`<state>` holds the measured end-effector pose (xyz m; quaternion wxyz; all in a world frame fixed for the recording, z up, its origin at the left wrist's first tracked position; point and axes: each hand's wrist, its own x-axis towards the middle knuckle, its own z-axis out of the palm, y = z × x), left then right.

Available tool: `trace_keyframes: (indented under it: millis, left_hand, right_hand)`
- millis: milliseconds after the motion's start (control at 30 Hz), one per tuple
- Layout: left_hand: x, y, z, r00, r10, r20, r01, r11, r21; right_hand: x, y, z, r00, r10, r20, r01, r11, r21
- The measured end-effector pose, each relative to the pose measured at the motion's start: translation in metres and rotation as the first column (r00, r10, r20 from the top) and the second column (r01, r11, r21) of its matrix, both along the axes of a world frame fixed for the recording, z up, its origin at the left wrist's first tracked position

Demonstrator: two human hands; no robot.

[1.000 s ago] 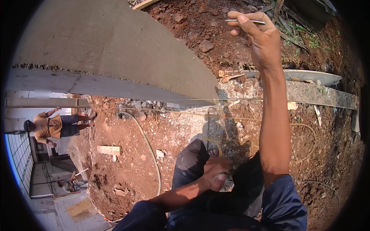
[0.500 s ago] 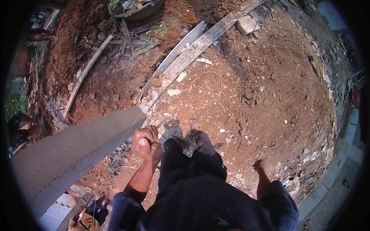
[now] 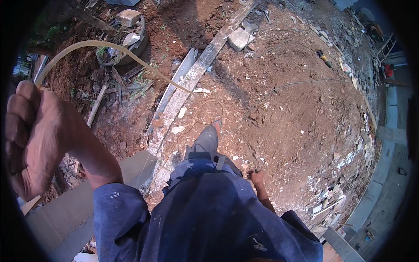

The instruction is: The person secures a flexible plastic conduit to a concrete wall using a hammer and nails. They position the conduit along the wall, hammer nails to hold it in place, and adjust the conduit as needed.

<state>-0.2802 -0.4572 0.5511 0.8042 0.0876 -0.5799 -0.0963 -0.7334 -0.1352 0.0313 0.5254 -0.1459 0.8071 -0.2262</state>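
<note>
Your left hand is raised large at the left edge, its fingers curled closed around a translucent, yellowish flexible hose. From the top of your fist the hose arches up and to the right, then slopes down across a long, narrow, pale strip lying on the reddish-brown, stony soil. Your right hand hangs low, just right of your body in its dark blue, paint-flecked shirt; it is too small to tell how far its fingers are bent or whether they hold anything. A smooth grey concrete beam extends below your left forearm, and a whitish, angular stone block sits beside the strip near the top
</note>
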Motion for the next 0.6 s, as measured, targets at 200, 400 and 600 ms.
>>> trace_keyframes:
  millis: [200, 400, 600]
  left_hand:
    - [-0.065, -0.106, -0.110, 0.994, -0.097, -0.057, 0.106, 0.972, 0.209]
    - [-0.115, -0.199, -0.163, 0.975, -0.080, -0.206, 0.158, 0.903, 0.399]
    - [-0.172, -0.281, -0.185, 0.981, -0.077, -0.176, 0.155, 0.860, 0.486]
  right_hand:
    - [-0.033, -0.120, 0.075, 0.988, -0.024, -0.151, 0.041, 0.993, 0.110]
    - [-0.118, -0.146, 0.070, 0.914, -0.405, -0.017, 0.405, 0.914, 0.016]
    - [-0.114, -0.198, 0.090, 0.932, -0.336, -0.133, 0.352, 0.928, 0.121]
